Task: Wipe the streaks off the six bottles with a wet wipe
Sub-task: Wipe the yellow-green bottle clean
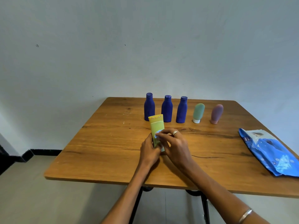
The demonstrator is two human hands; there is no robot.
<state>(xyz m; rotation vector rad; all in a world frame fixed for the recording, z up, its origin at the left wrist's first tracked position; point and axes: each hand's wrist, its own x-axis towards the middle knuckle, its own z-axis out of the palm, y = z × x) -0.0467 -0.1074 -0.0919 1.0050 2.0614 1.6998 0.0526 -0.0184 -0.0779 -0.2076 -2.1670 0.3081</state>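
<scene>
Just in front of the three blue bottles (166,109), your left hand (149,151) grips the yellow-green bottle (157,128) while your right hand (174,145) pinches the wet wipe (157,132) against it, mid-wipe; next, probably turn it to reach unwiped sides.

Two bare arms reach in from the bottom. No sleeves cover them. The left hand (149,150) wears nothing. The right hand (175,147) has a shiny silver ring (175,132) on one finger. The ring is wide and smooth. Lower down, the right wrist wears a thin silver bangle (245,215). It is plain and goes round the arm like a hoop.
</scene>
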